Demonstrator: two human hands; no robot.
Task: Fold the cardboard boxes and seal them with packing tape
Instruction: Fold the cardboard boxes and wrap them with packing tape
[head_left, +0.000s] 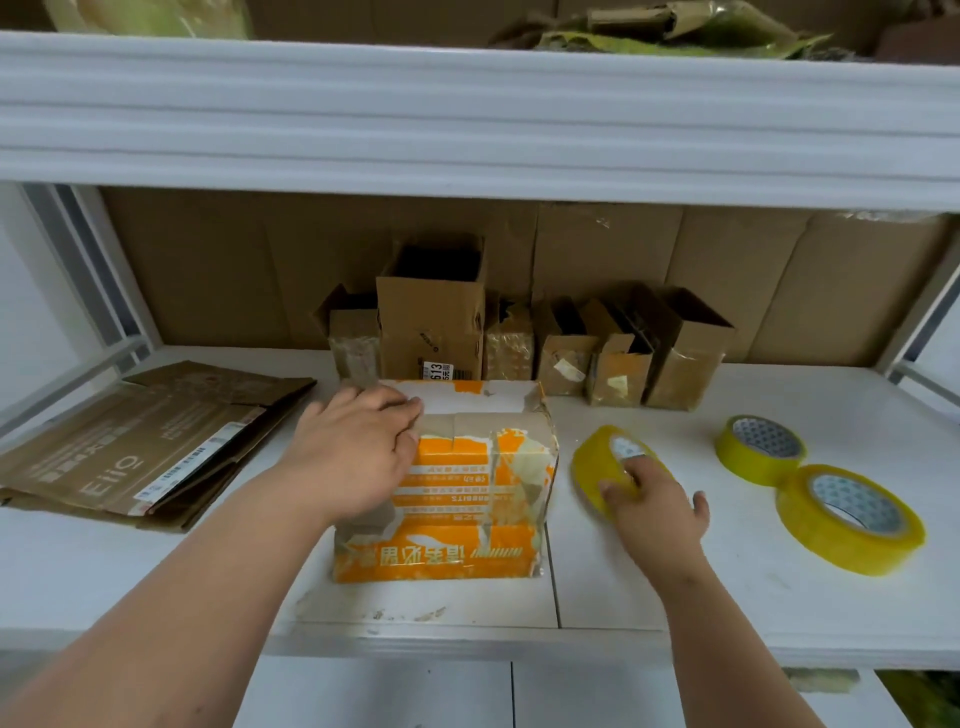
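Orange box (470, 499), seemingly marked "RABBITS", under flat left hand (358, 457); right hand (657, 506) grips tape roll (605, 465)

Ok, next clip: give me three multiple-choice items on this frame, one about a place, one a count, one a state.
1. Where do the flattened boxes lie?
A. left of the orange box
B. on top of the orange box
C. right of the tape rolls

2. How many yellow tape rolls are on the shelf?
A. one
B. three
C. five

3. What is the right hand doing?
A. hanging idle
B. gripping a tape roll
C. pressing the orange box

Answers:
1 A: they sit at the shelf's left end, beside the orange box.
2 B: one held roll, a second roll and a third roll.
3 B: its fingers curl round the held roll, while the left hand rests on the box.
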